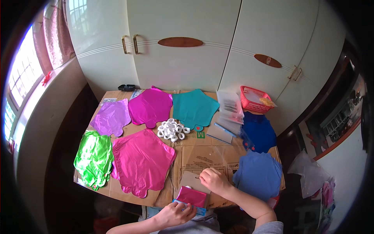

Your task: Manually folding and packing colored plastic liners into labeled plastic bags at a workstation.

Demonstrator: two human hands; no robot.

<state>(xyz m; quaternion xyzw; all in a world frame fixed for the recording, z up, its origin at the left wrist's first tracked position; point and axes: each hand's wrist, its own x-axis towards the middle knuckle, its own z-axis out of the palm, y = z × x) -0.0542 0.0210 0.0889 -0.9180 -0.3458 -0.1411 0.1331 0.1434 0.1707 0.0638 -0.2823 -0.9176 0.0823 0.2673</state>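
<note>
At the near edge of the cardboard-covered table, a brown card [190, 178] lies under a folded pink foil balloon [192, 197]. A blue strip [200, 211] runs along the near side of the folded balloon. My left hand [177, 214] pinches this strip, its fingertips touching the near edge of the pink foil. Over the far right part of the card, my right hand [213, 181] is curled closed. What its fingers hold, if anything, is hidden. A bit of a white roll [188, 187] peeks out beyond the foil.
Flat foil balloons lie around: green [93, 160], pink [144, 162], lilac [112, 117], magenta [151, 106], teal [195, 109], dark blue [260, 132], light blue [258, 173]. White rolls [171, 130] are heaped mid-table. Clear bags [230, 107] and a red basket [255, 99] stand back right.
</note>
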